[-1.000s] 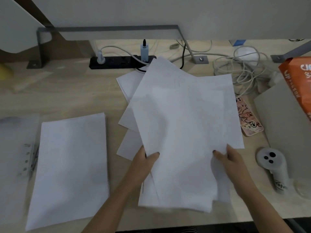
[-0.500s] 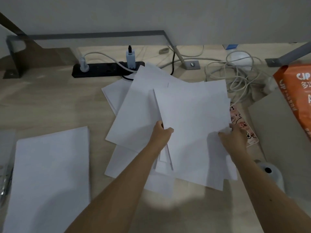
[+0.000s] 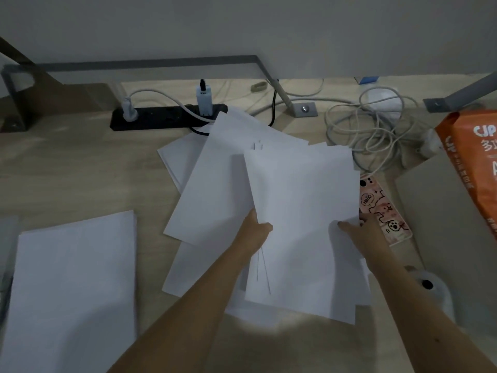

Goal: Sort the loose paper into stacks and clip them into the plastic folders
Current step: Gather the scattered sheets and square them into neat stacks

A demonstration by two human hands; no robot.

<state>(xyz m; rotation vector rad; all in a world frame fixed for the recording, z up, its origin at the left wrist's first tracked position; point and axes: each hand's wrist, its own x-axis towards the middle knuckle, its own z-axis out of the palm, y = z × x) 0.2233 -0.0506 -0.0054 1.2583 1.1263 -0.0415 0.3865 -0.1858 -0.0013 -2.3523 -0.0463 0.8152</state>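
Observation:
Loose white sheets [image 3: 215,189] lie fanned over the middle of the wooden desk. On top of them sits a squarer bundle of white sheets [image 3: 301,200]. My left hand [image 3: 256,231] pinches that bundle's left edge, thumb on top. My right hand [image 3: 360,235] grips its right edge, thumb on top and fingers under the paper. A neat stack of white paper [image 3: 75,286] lies at the left. Only a sliver of a plastic folder [image 3: 5,265] shows at the far left edge.
A black power strip [image 3: 161,118] with plugs sits behind the sheets. Coiled white cables [image 3: 371,125] lie at the back right. A pink phone [image 3: 382,211] lies beside my right hand. An orange paper pack [image 3: 473,157], grey board [image 3: 451,224] and white device [image 3: 430,289] stand right.
My hands slid further up the sheets, away from me, and pulled the top sheets into a squarer bundle. The view shifted right, so the left stack and folder moved toward the frame's edge.

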